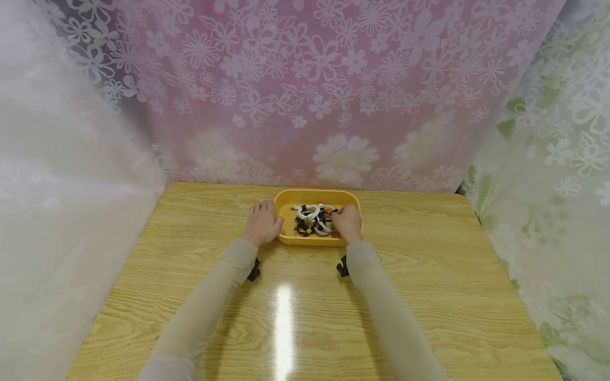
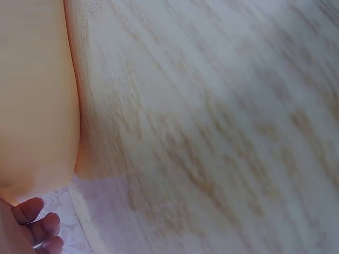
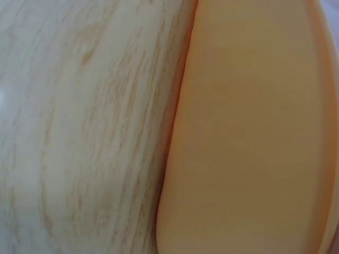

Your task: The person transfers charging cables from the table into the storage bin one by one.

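Note:
A yellow plastic tub [image 1: 314, 241] stands near the table's far edge. In it lies a tangled pile of bundled cables [image 1: 312, 214], white and black, with plugs showing. My left hand [image 1: 262, 221] rests at the tub's left side, its thumb by the rim and its other fingers pointing forward. Several of its fingertips [image 2: 45, 227] appear at the lower left of the left wrist view. Over the right rim reaches my right hand [image 1: 349, 221], pinching a cable at the pile's right side. Its fingertips are partly hidden. The right wrist view shows only the tub's outer wall [image 3: 249, 127] and tabletop.
The wood-grain table [image 1: 429, 275] spreads around the tub. A pink flowered curtain [image 1: 305, 106] hangs behind the far edge, with pale sheets at both sides. Dark wrist straps [image 1: 342, 266] sit under the sleeves. Light glares off the tabletop in front.

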Demonstrator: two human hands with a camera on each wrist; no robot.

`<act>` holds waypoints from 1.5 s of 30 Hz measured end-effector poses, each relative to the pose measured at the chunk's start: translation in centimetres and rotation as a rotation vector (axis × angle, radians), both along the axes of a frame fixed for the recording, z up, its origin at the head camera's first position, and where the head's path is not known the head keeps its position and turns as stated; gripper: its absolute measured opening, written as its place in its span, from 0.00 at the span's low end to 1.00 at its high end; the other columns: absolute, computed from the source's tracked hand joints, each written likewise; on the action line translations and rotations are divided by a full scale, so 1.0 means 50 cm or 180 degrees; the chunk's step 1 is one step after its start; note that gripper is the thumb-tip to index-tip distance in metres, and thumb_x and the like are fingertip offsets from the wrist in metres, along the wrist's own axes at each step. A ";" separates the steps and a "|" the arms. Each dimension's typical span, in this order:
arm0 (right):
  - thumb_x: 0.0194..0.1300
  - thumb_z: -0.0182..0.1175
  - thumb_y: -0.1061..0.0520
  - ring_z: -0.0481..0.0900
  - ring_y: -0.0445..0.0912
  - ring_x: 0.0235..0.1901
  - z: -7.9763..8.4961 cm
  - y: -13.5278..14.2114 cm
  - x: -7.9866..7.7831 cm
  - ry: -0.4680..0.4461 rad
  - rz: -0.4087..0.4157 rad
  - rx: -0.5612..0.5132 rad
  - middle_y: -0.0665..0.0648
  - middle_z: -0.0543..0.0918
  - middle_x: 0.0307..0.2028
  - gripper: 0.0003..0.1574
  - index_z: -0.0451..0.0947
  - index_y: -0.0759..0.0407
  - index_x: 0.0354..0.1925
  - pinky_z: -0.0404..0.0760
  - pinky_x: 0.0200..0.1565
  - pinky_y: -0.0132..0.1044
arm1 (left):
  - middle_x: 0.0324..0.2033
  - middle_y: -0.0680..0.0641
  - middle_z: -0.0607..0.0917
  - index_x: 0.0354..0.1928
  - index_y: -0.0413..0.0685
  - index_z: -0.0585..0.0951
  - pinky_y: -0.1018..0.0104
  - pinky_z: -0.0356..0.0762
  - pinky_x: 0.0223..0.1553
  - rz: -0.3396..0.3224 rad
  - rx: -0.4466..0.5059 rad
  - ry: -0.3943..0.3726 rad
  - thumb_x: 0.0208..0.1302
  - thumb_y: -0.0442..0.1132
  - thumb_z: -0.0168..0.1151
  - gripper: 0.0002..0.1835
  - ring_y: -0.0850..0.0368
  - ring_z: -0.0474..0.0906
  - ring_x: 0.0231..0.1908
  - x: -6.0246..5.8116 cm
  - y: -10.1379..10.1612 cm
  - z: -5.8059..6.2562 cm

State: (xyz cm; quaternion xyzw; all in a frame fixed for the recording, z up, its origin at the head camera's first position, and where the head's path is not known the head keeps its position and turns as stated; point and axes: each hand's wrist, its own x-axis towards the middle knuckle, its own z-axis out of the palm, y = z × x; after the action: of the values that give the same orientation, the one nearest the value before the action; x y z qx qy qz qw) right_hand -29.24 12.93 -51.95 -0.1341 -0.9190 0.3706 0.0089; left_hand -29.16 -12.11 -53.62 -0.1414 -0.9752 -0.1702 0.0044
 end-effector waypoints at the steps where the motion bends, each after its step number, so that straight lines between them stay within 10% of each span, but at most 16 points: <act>1: 0.64 0.60 0.58 0.73 0.48 0.21 -0.001 0.000 0.000 0.0000 0.0002 0.0002 0.57 0.82 0.24 0.14 0.81 0.61 0.24 0.69 0.23 0.37 | 0.41 0.40 0.68 0.43 0.43 0.67 0.51 0.52 0.46 0.0005 -0.0003 -0.0001 0.73 0.44 0.43 0.11 0.43 0.58 0.43 0.000 0.000 -0.001; 25: 0.65 0.54 0.59 0.79 0.58 0.43 0.022 0.002 0.022 -0.0160 0.0314 0.0178 0.65 0.82 0.46 0.16 0.81 0.66 0.46 0.76 0.45 0.50 | 0.47 0.37 0.69 0.48 0.41 0.68 0.48 0.56 0.56 -0.0034 -0.0073 -0.0093 0.73 0.46 0.42 0.15 0.40 0.61 0.49 0.000 0.004 0.011; 45: 0.66 0.57 0.59 0.75 0.52 0.33 0.058 0.008 0.056 0.0107 0.0649 -0.0208 0.63 0.80 0.41 0.19 0.80 0.68 0.51 0.74 0.32 0.42 | 0.54 0.34 0.72 0.61 0.34 0.68 0.46 0.53 0.59 0.0058 -0.0119 -0.0233 0.74 0.50 0.42 0.27 0.38 0.60 0.52 0.004 -0.011 0.030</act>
State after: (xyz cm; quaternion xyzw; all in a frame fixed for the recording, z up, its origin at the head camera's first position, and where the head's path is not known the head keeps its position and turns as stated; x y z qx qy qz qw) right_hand -26.43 13.32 -49.06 -0.0339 -0.9151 0.4015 -0.0178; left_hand -28.97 -12.65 -52.10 -0.1263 -0.9790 -0.1570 -0.0325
